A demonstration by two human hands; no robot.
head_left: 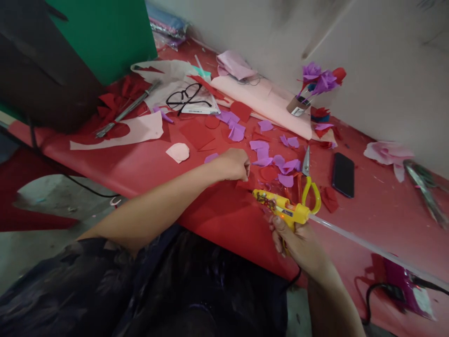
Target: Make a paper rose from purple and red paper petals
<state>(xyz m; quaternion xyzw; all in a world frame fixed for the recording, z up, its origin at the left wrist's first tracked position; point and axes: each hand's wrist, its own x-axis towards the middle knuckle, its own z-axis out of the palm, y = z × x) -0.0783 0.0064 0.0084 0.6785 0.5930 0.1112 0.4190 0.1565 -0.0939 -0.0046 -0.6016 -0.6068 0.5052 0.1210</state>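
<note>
My right hand (pixel 298 241) is wrapped round the grip of a yellow glue gun (pixel 285 208), whose nozzle points left toward my left hand. A clear glue stick (pixel 368 243) juts out of its back to the right. My left hand (pixel 234 164) is closed, pinching a small red paper piece (pixel 245 183) against the red table (pixel 217 220). Purple paper petals (pixel 261 152) and red cut-outs lie just beyond both hands. Yellow-handled scissors (pixel 310 182) rest right behind the glue gun.
A black phone (pixel 343 174) lies right of the scissors. Black glasses (pixel 185 97) sit on white paper at the back. A cup holding purple paper flowers (pixel 317 84) stands by the wall. Pink paper sheets (pixel 266 105), a pink flower (pixel 387 153) and a metal ruler (pixel 128 110) also lie about.
</note>
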